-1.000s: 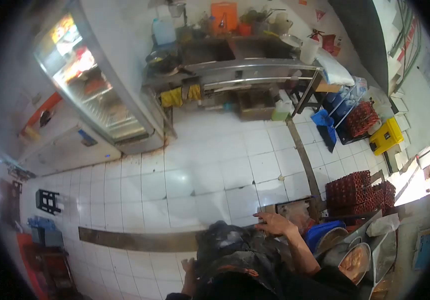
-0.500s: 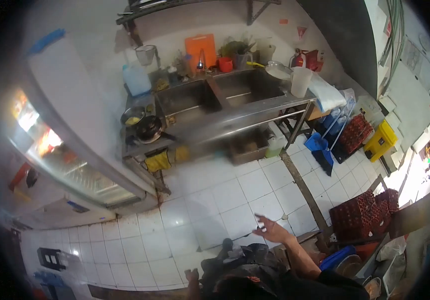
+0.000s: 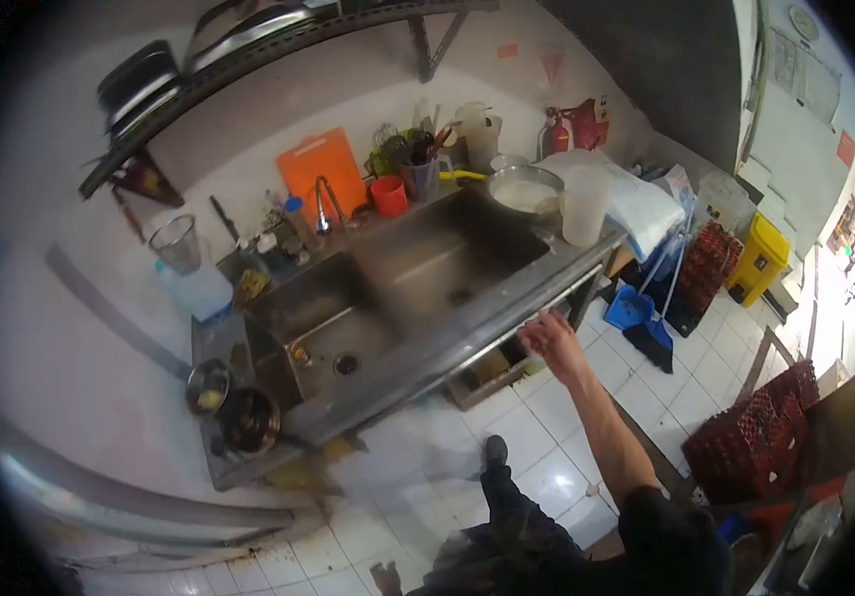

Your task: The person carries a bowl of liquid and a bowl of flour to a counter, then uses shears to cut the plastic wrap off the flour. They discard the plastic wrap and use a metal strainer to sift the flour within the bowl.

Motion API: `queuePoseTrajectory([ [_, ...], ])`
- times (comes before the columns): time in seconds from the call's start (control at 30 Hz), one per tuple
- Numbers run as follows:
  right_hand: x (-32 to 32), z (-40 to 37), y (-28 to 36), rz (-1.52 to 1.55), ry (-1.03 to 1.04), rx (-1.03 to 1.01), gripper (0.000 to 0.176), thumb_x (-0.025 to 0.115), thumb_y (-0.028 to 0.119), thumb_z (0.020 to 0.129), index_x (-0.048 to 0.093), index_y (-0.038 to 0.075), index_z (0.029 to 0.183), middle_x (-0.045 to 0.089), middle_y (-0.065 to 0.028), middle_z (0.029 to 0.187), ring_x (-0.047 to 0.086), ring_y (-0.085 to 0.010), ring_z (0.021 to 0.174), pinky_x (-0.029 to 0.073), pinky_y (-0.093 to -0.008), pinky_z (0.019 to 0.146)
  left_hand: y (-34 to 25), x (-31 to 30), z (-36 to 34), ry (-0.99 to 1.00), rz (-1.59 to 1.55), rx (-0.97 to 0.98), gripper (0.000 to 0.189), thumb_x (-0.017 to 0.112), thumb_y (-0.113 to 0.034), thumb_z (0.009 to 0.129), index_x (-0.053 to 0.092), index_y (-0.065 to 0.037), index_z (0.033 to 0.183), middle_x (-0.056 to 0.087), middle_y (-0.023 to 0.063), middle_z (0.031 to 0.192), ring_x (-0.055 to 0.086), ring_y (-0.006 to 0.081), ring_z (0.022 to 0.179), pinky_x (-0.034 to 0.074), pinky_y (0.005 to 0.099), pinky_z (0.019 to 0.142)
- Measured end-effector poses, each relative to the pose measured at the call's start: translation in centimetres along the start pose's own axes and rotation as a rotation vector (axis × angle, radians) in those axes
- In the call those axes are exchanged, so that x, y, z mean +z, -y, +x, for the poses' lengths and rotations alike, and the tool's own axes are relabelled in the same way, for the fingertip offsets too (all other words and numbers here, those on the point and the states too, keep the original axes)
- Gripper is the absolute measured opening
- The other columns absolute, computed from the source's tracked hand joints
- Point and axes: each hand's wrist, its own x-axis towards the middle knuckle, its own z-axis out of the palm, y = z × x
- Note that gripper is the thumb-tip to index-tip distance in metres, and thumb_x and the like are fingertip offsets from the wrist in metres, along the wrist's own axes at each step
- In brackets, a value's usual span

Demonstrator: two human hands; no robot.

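My right hand (image 3: 550, 343) is stretched out in front of the steel sink counter (image 3: 402, 372), near its front rail. Its fingers are loosely bent and apart, with nothing in them. At the bottom edge, my left hand (image 3: 386, 578) hangs low beside my body, only partly in view; its fingers look apart and hold nothing I can see. The double sink (image 3: 323, 333) lies ahead, with food scraps near one drain. A black pan (image 3: 248, 419) and a metal bowl (image 3: 209, 387) rest on the counter's left end. On the right end stand a translucent pitcher (image 3: 584, 204) and a yellow-handled strainer (image 3: 527, 189).
An orange cutting board (image 3: 323, 179), a red mug (image 3: 388, 197) and a utensil container (image 3: 420, 181) line the back wall. A blue dustpan (image 3: 631, 308), a broom (image 3: 651, 345), a yellow bin (image 3: 760, 256) and stacked red egg trays (image 3: 755, 437) stand on the right.
I have stepped closer to the sink, which now looks larger. My right hand has moved up and forward toward the counter's front edge. The fridge has slid toward the lower left.
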Motion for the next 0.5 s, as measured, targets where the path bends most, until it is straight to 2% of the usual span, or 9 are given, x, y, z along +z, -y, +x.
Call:
queuePoseTrajectory([
  [0.1,-1.3,14.3,0.9,0.120,-0.104,0.030,0.098,0.073,0.029,0.085,0.003,0.001,0.147,0.052,-0.0212,0.119,0.065,-0.0301,0.093,0.055,-0.0363,0.074,-6.5,3.0,-1.9,0.064,0.012,-0.079,0.050,0.069,-0.029,0.082,0.052,-0.001,0.119,0.058,0.0205,0.116,0.057,0.0375,0.106,0.046,0.0454,0.090],
  [0.23,-2.1,29.3,1.4,0.067,-0.228,-0.038,0.100,0.073,0.027,0.085,-0.002,0.007,0.149,0.046,-0.0253,0.126,0.065,-0.0319,0.090,0.056,-0.0374,0.069,-17.2,5.5,-2.7,0.146,-0.057,-0.129,0.049,0.068,-0.029,0.082,0.052,-0.002,0.119,0.058,0.0200,0.116,0.058,0.0371,0.105,0.046,0.0452,0.089],
  [0.3,-1.7,33.8,1.9,0.075,-0.451,-0.051,0.097,0.072,0.025,0.086,-0.001,0.010,0.148,0.043,-0.0261,0.127,0.065,-0.0335,0.087,0.056,-0.0373,0.064,-22.1,6.1,-2.5,0.171,-0.088,-0.137,0.049,0.068,-0.029,0.082,0.052,-0.002,0.119,0.058,0.0198,0.115,0.058,0.0369,0.105,0.046,0.0451,0.088],
  [0.33,-1.8,35.3,2.1,0.059,-0.517,-0.041,0.090,0.070,0.020,0.086,0.002,0.013,0.146,0.044,-0.0251,0.126,0.064,-0.0334,0.084,0.056,-0.0375,0.059,-24.2,6.3,-2.3,0.178,-0.098,-0.140,0.049,0.068,-0.029,0.082,0.052,-0.002,0.119,0.058,0.0197,0.115,0.058,0.0368,0.105,0.046,0.0451,0.088],
  [0.37,-2.1,36.6,2.3,0.060,-0.524,-0.030,0.090,0.070,0.020,0.086,0.002,0.013,0.146,0.044,-0.0251,0.126,0.064,-0.0334,0.084,0.056,-0.0375,0.059,-26.0,6.5,-2.2,0.190,-0.105,-0.141,0.049,0.068,-0.029,0.082,0.052,-0.002,0.119,0.058,0.0195,0.115,0.058,0.0367,0.105,0.046,0.0450,0.088],
  [0.43,-2.9,38.6,2.3,0.060,-0.505,-0.074,0.086,0.070,0.018,0.083,0.008,0.012,0.143,0.035,-0.0293,0.130,0.062,-0.0383,0.088,0.060,-0.0468,0.069,-29.2,6.7,-2.0,0.208,-0.115,-0.143,0.049,0.068,-0.029,0.082,0.052,-0.002,0.119,0.058,0.0193,0.115,0.058,0.0365,0.104,0.046,0.0449,0.088],
  [0.47,-3.0,39.2,2.0,0.060,-0.510,-0.061,0.086,0.070,0.018,0.083,0.008,0.012,0.143,0.035,-0.0293,0.130,0.062,-0.0383,0.088,0.060,-0.0468,0.069,-30.5,6.6,-1.9,0.208,-0.117,-0.145,0.049,0.068,-0.029,0.082,0.052,-0.002,0.119,0.058,0.0192,0.115,0.058,0.0364,0.104,0.046,0.0449,0.087],
  [0.5,-2.8,39.6,1.8,0.103,-0.524,-0.081,0.082,0.064,0.012,0.083,0.008,0.012,0.143,0.035,-0.0278,0.132,0.060,-0.0402,0.095,0.059,-0.0500,0.072,-31.4,6.6,-1.9,0.210,-0.122,-0.148,0.048,0.068,-0.029,0.082,0.052,-0.002,0.119,0.058,0.0190,0.115,0.058,0.0363,0.104,0.046,0.0448,0.087],
])
